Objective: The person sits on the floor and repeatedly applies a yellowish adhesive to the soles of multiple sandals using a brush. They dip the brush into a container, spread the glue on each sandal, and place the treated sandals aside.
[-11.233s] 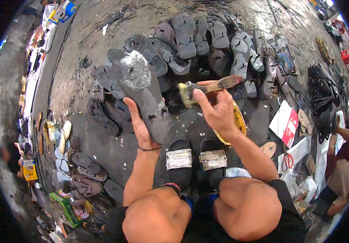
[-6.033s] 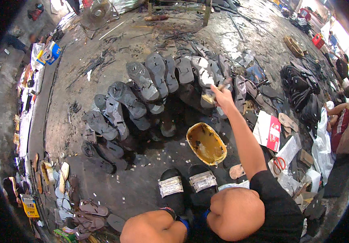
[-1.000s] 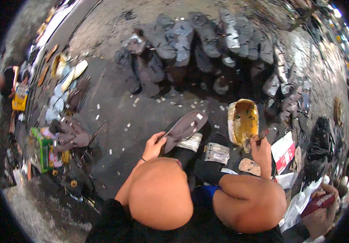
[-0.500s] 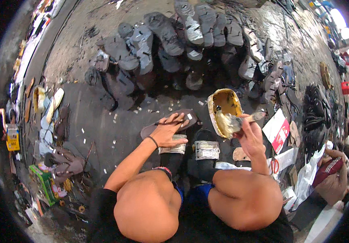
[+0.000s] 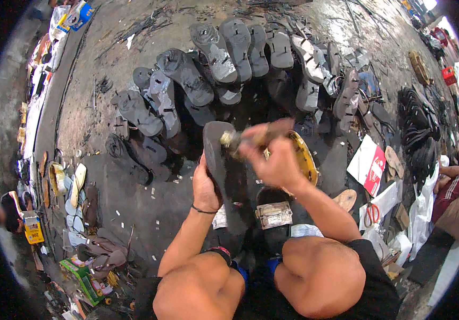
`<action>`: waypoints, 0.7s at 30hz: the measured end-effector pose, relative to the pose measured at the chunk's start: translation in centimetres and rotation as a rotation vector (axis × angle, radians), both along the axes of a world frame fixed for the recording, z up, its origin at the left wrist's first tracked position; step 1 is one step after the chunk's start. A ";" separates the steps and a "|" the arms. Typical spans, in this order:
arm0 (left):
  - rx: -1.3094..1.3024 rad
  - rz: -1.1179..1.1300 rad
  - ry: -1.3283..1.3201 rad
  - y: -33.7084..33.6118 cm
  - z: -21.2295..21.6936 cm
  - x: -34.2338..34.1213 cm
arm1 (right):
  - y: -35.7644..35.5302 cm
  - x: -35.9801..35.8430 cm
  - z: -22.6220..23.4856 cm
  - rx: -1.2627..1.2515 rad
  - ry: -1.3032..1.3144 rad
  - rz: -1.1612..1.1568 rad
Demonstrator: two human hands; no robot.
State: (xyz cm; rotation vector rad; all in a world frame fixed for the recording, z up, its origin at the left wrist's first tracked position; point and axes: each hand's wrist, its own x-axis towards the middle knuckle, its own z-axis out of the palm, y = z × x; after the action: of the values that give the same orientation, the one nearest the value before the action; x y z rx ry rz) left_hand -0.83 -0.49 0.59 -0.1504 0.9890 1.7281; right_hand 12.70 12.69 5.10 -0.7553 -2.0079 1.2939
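Upright in my left hand (image 5: 205, 188) is a dark sandal (image 5: 216, 146), its toe or heel end pointing away from me. The fingers wrap behind it, partly hidden. My right hand (image 5: 277, 162), smeared by motion, grips a brush (image 5: 230, 140) whose pale, wet-looking bristles are at the far part of the sandal; I cannot tell whether they touch. Just behind the right hand stands a yellowish tub (image 5: 306, 160) with dark stains on its rim, partly covered by the hand.
Beyond my hands, several dark sandals (image 5: 189, 77) lean in a curved row on the floor. To the right are a red-and-white card (image 5: 368, 165), red-handled scissors (image 5: 371, 213) and a pile of black straps (image 5: 416, 117). Loose soles (image 5: 79, 178) and a green box (image 5: 83, 280) lie left. Another person (image 5: 453, 197) sits at right.
My left hand has lifted the sandal off the floor and turned it upright. The brush has moved from over the tub leftward to the sandal. The view has shifted too.
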 end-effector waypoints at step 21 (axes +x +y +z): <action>-0.227 -0.210 -0.066 -4.7 1.8 0.5 | -1.9 0.7 0.6 -0.990 0.375 -0.057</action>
State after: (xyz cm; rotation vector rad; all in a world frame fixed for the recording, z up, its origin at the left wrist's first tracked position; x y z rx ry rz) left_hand -0.37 -5.20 2.37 -0.2404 1.1099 1.4102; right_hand 13.37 10.76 5.69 -0.8774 -0.9667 2.2082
